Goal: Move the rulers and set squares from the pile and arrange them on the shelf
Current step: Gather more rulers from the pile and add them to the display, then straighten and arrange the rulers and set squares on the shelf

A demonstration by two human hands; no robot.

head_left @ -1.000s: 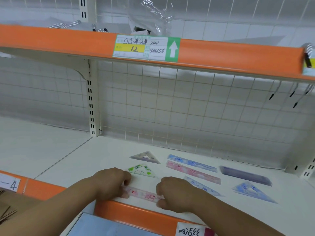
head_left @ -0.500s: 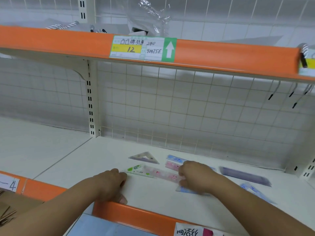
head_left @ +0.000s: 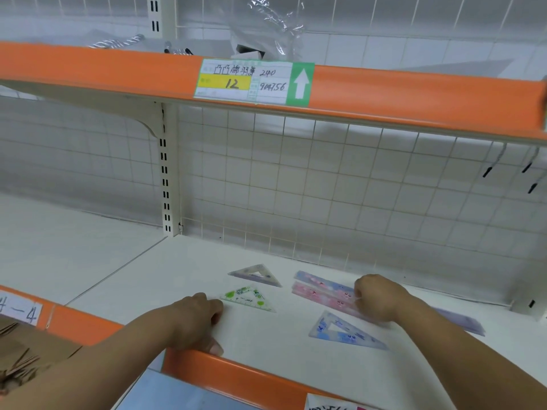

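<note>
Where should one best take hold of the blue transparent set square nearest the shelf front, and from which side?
Probably at its wide left end, from above and in front. The blue transparent plastic set square lies flat on the white shelf, so a fingertip in its triangular cut-out can lift the edge for a pinch.

Three translucent plastic triangular set squares: a pale violet set square, a green-printed set square and a blue-printed set square. At least three flat straight rulers: a blue plastic ruler, a pink plastic ruler and a purple plastic ruler; the pink band may be two. Two bare hands: left hand and right hand.
</note>
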